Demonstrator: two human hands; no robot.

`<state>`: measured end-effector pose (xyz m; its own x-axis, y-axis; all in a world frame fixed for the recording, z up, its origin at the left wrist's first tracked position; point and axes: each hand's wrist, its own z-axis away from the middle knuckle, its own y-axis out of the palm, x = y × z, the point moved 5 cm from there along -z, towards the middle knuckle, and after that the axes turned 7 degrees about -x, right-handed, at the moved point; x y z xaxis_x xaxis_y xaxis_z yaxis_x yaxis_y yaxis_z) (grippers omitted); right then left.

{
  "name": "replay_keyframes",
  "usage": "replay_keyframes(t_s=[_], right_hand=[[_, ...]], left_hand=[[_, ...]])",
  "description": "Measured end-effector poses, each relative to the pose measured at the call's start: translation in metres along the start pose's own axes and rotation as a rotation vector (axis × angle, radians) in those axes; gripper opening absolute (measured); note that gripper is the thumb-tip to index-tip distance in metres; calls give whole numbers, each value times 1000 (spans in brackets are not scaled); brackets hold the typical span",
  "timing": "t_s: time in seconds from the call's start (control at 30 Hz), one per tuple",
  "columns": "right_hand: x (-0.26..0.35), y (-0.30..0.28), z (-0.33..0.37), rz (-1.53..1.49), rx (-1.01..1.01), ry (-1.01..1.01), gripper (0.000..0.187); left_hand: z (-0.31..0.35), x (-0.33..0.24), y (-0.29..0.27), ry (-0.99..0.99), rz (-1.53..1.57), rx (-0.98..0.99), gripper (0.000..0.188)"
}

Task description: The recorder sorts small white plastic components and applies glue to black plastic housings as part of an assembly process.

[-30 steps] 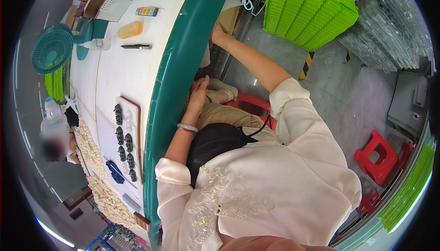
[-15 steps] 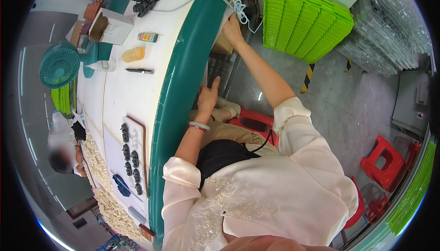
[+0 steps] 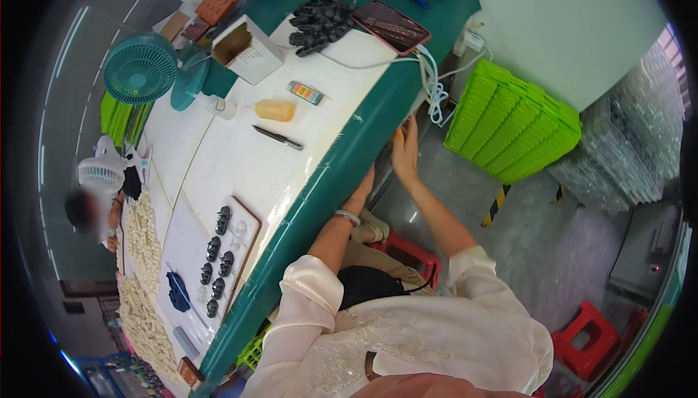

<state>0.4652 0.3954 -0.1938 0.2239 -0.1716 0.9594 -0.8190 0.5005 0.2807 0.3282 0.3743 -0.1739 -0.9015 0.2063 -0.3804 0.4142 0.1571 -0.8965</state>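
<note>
Both my hands are below the green-edged table, in the gap beside its front side. My left hand reaches in under the edge; its fingers are hidden there, so I cannot see whether it holds anything. A white bracelet circles that wrist. My right hand is farther forward, just outside the edge, with its visible fingers stretched up and apart; nothing shows in it. Above it hangs a bundle of white cable. What lies under the table is mostly covered by the edge.
On the table are a white tray with several dark small parts, a pen, an amber bottle, a phone and black gloves. Green crates stand right; a red stool is beside me. Another person sits far left.
My view has turned, so the table slants more. My right hand has drawn back from the far under-table spot toward my left hand, whose fingers have gone out of sight beneath the edge.
</note>
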Motion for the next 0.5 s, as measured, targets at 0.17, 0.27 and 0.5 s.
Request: replay_keyframes(t_s=[0.17,0.27,0.5], right_hand=[[13,13,24,287,77,-268,56],[-22,19,0,353,103,150,41],[-14,-39,-12,27,-217,131,23]], left_hand=[[-6,-2,14,7,110,-122,37],[-4,23,32,46,-13,-207,35],[-8,13,31,6,46,-368,35]])
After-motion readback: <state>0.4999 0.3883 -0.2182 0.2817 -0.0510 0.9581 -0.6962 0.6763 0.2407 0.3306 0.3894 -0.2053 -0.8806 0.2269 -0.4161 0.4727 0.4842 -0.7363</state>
